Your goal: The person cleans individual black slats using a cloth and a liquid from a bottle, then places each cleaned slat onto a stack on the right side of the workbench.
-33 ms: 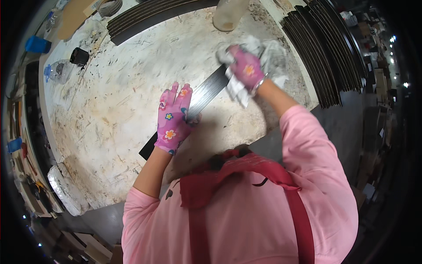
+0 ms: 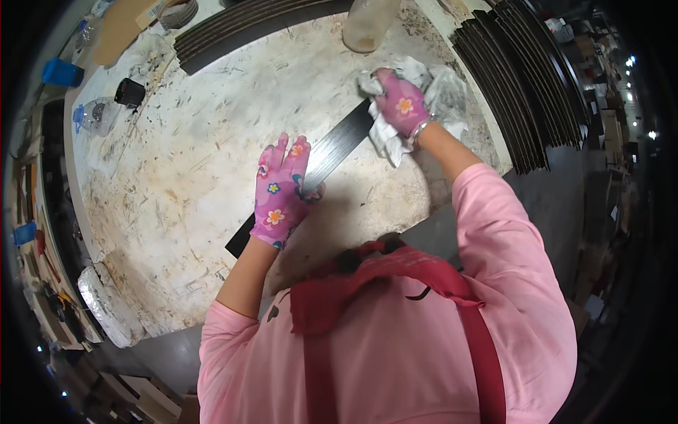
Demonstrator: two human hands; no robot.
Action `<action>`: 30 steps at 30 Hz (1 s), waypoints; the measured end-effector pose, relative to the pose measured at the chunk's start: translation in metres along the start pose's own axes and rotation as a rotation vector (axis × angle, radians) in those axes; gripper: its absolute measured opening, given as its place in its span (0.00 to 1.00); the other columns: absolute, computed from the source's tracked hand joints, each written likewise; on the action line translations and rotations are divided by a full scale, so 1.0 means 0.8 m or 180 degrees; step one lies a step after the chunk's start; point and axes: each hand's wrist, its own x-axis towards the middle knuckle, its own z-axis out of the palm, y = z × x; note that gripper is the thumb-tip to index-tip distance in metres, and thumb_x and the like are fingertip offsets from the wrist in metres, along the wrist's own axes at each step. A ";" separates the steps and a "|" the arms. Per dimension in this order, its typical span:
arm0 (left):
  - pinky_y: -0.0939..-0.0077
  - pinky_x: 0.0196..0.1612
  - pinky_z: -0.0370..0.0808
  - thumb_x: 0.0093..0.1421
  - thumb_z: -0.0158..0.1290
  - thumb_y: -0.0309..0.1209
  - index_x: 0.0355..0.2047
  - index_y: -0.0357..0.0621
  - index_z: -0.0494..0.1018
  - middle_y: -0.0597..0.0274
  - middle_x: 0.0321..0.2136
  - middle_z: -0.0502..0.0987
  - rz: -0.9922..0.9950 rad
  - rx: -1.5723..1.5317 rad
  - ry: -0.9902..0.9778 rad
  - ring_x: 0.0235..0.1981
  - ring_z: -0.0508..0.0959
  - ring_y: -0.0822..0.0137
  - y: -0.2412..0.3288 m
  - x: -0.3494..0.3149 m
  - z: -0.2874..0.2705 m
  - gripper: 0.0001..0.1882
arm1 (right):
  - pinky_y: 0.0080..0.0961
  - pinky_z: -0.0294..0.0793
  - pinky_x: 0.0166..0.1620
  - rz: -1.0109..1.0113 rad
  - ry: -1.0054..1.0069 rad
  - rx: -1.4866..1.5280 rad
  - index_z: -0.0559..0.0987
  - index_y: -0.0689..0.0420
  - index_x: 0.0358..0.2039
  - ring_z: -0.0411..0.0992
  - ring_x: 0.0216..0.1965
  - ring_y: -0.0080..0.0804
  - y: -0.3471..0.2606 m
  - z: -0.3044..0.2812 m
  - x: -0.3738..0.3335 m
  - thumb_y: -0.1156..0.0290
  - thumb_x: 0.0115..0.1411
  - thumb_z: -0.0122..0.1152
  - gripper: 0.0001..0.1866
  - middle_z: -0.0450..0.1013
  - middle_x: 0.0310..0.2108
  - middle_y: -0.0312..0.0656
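Note:
A long, flat black strip [image 2: 344, 145] lies slantwise across the worktable, its grained upper face shining. My left hand [image 2: 281, 194], in a pink flowered glove, rests flat across the strip's lower half, fingers stretched out and thumb by its right edge. Under that wrist the strip's near end shows. At the far end my right hand [image 2: 402, 106], gloved the same way, is closed on a crumpled white rag [image 2: 388, 141]. The rag touches the strip's tip and hides it; more of it bunches beyond my fingers.
The stained worktable [image 2: 155, 212] has dark strips [image 2: 261, 32] stacked at its far edge and more strips [image 2: 519, 85] at the right. A cloudy plastic container [image 2: 364, 32] stands at the back. Leftward are a black cup [image 2: 129, 92], a clear bottle [image 2: 95, 116] and a blue container [image 2: 63, 72].
My right hand has slid a little farther up and right with the rag, baring slightly more of the strip's far end. My left hand stays in place on the strip.

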 end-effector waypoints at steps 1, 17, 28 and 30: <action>0.54 0.65 0.53 0.49 0.58 0.38 0.56 0.40 0.65 0.54 0.59 0.65 0.0012 0.0034 -0.0029 0.64 0.57 0.50 0.003 0.002 -0.003 0.34 | 0.39 0.74 0.36 -0.0004 -0.0217 0.0160 0.71 0.57 0.42 0.75 0.31 0.47 0.015 -0.004 0.008 0.68 0.54 0.57 0.15 0.74 0.31 0.51; 0.59 0.59 0.63 0.47 0.62 0.43 0.57 0.34 0.64 0.43 0.53 0.68 -0.0404 -0.0403 0.0983 0.55 0.67 0.44 -0.042 -0.072 -0.057 0.40 | 0.38 0.71 0.46 0.0278 0.0726 0.0076 0.75 0.54 0.44 0.73 0.42 0.53 0.062 -0.072 -0.009 0.66 0.56 0.55 0.15 0.75 0.39 0.54; 0.59 0.47 0.68 0.45 0.63 0.39 0.53 0.43 0.70 0.50 0.41 0.72 -0.0916 0.0033 0.0619 0.43 0.70 0.50 -0.050 -0.182 -0.032 0.34 | 0.41 0.74 0.39 0.0133 -0.0454 0.0412 0.70 0.53 0.45 0.76 0.35 0.47 -0.051 0.004 -0.006 0.68 0.53 0.56 0.17 0.76 0.32 0.50; 0.59 0.46 0.68 0.44 0.62 0.38 0.53 0.44 0.70 0.50 0.40 0.72 -0.0934 0.0078 0.0562 0.42 0.71 0.50 -0.053 -0.182 -0.033 0.33 | 0.41 0.73 0.40 0.0018 -0.0371 -0.0317 0.68 0.54 0.47 0.75 0.37 0.50 -0.038 0.009 0.010 0.68 0.53 0.57 0.20 0.75 0.33 0.52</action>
